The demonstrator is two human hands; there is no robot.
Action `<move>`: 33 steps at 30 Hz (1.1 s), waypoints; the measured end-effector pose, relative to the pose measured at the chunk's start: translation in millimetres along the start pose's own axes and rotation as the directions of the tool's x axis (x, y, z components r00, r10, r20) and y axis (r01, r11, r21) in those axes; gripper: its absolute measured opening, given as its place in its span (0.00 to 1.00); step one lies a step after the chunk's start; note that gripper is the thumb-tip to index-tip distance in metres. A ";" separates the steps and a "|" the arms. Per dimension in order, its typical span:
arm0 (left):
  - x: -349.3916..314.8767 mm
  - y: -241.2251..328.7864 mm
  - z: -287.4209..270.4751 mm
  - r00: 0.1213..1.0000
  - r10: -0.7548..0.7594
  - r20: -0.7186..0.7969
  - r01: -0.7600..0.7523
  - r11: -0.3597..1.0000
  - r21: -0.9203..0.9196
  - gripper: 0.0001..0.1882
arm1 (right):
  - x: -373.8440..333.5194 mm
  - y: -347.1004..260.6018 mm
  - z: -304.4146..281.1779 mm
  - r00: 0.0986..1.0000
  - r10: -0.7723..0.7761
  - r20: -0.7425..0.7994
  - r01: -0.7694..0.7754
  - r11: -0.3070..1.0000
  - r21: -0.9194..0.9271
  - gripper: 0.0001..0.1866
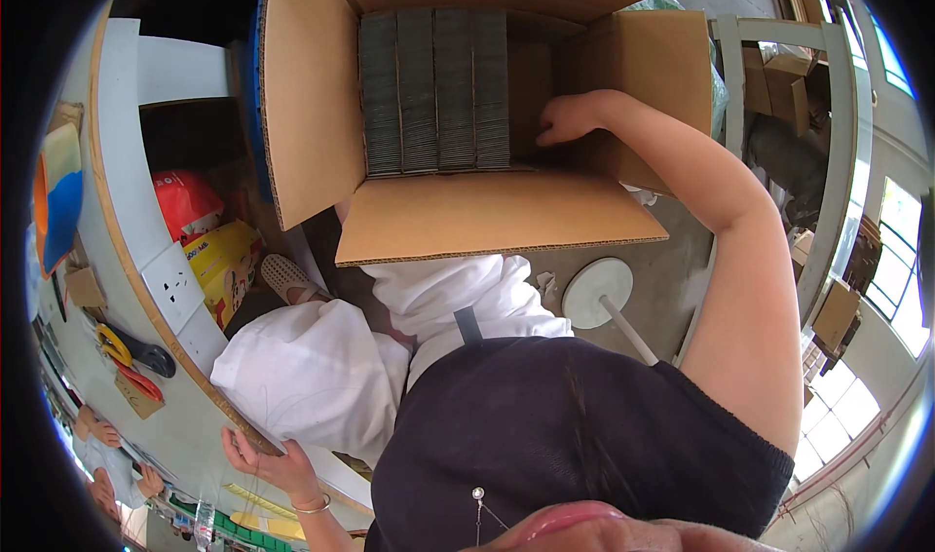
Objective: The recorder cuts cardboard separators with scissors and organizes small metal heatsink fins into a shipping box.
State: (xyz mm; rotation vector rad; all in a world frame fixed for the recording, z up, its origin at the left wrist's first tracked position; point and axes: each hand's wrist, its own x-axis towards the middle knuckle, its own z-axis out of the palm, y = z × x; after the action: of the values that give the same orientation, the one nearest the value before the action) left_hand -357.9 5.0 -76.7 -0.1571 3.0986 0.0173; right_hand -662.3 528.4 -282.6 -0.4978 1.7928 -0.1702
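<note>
An open cardboard box [497,223] stands in front of me with its flaps folded outward. Tightly packed stacks of thin dark-grey sheets [435,89] fill its left part in several columns. My right hand [575,118] reaches over the right flap into the box, just right of the stacks and apart from them. Its fingers are curled together, and whatever they may hold cannot be made out. At the lower left, my left hand [271,464] rests at the edge of the worktable [209,362], fingers apart, with nothing seen in it.
Yellow-handled and red-handled tools [122,357] lie on the worktable. Below it are a red bag [185,204] and a yellow package [222,269]. A round white stool-like disc [597,293] on a pole stands right of my legs. Another person's hands [102,430] appear far left.
</note>
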 end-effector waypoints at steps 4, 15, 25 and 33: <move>-1.3 0.3 -1.2 1.000 -0.002 0.001 0.002 1.000 0.008 0.33 | -20.7 -7.3 6.1 1.000 -0.002 -0.024 0.003 1.000 0.025 0.22; 0.3 0.6 1.7 0.998 0.011 -0.055 -0.013 0.999 -0.042 0.33 | 3.2 2.7 -10.2 0.842 0.156 -0.517 -0.187 0.982 -0.009 0.14; -0.6 1.7 0.9 0.999 0.011 -0.048 -0.012 1.000 -0.023 0.33 | 66.6 41.7 -17.3 0.997 0.061 0.044 -0.050 0.972 -0.229 0.17; -0.5 1.7 -0.2 0.999 0.008 -0.036 -0.009 1.000 -0.023 0.34 | 64.7 26.0 43.9 0.982 -0.008 0.191 0.062 0.958 -0.279 0.32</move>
State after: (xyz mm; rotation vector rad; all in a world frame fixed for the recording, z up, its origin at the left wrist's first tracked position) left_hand -357.5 6.8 -76.4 -0.1463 3.1360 0.0516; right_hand -640.0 530.9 -361.9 -0.7266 1.6301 0.1106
